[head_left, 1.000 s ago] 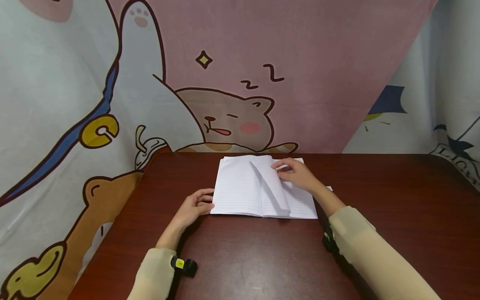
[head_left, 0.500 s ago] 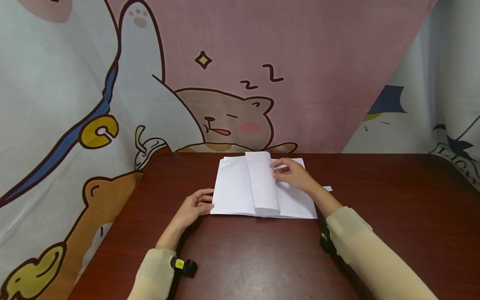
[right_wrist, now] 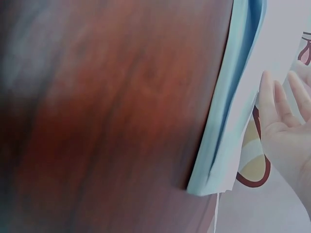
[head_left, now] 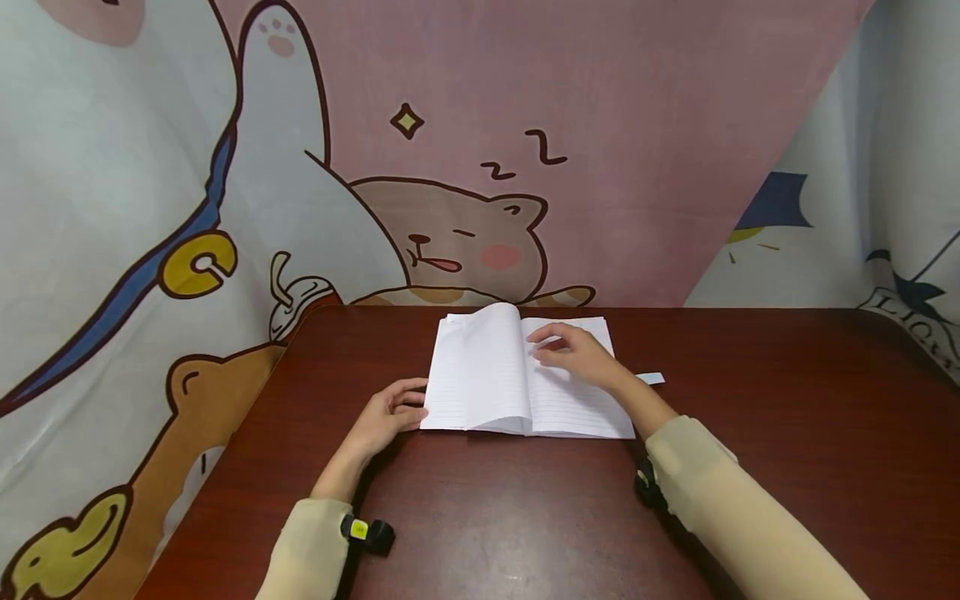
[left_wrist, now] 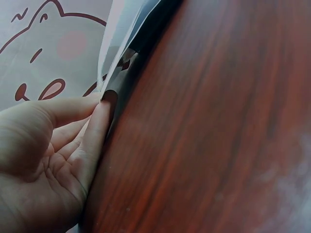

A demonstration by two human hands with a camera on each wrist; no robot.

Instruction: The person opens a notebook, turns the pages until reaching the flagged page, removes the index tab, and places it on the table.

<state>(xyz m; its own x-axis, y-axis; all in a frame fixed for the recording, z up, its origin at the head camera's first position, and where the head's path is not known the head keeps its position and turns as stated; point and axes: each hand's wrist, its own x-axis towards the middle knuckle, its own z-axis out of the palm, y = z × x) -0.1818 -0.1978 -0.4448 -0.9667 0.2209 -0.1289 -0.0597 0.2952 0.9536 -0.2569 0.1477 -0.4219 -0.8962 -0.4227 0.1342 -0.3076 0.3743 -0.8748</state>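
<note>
An open notebook [head_left: 573, 408] with white lined pages lies on the table, one leaf [head_left: 495, 367] curving over onto its left side. My left hand [head_left: 381, 421] pinches the notebook's lower left edge; in the left wrist view the thumb is on top and a finger underneath. Above the right page hovers my right hand [head_left: 573, 354], fingers loosely bent and nothing held. The right wrist view shows the fingers of this hand [right_wrist: 286, 121] spread apart beside the notebook's edge [right_wrist: 218, 145].
A small white slip [head_left: 651, 378] sticks out past the right forearm on the dark reddish table [head_left: 787, 400]. Behind the table hangs a cloth [head_left: 637, 167] printed with cartoon animals. Each wrist carries a black camera [head_left: 371, 533].
The leaf has swung from the right side over to the left, and the right hand has let it go, shifting slightly left. My left hand has stayed put.
</note>
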